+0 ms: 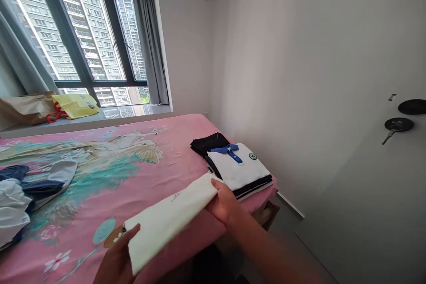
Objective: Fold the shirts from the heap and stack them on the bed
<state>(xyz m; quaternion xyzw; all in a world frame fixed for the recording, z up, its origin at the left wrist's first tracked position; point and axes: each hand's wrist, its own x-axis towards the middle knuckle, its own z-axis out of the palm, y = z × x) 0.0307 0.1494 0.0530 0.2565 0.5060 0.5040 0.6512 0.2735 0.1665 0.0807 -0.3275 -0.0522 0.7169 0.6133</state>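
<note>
I hold a folded cream-white garment [169, 217] flat above the near edge of the bed. My left hand [118, 259] grips its near left end, thumb on top. My right hand [224, 204] grips its far right end, fingers curled under the cloth. Just beyond my right hand lies a stack of folded clothes [239, 171] on the bed's right corner: a white polo shirt with a blue collar on top, dark garments beneath.
The bed has a pink sheet [133, 173] with a printed picture. A heap of unfolded blue and white clothes [23, 195] lies at the left. Bags [71, 104] sit on the window ledge. A white wall and a door with a handle [396, 125] stand at right.
</note>
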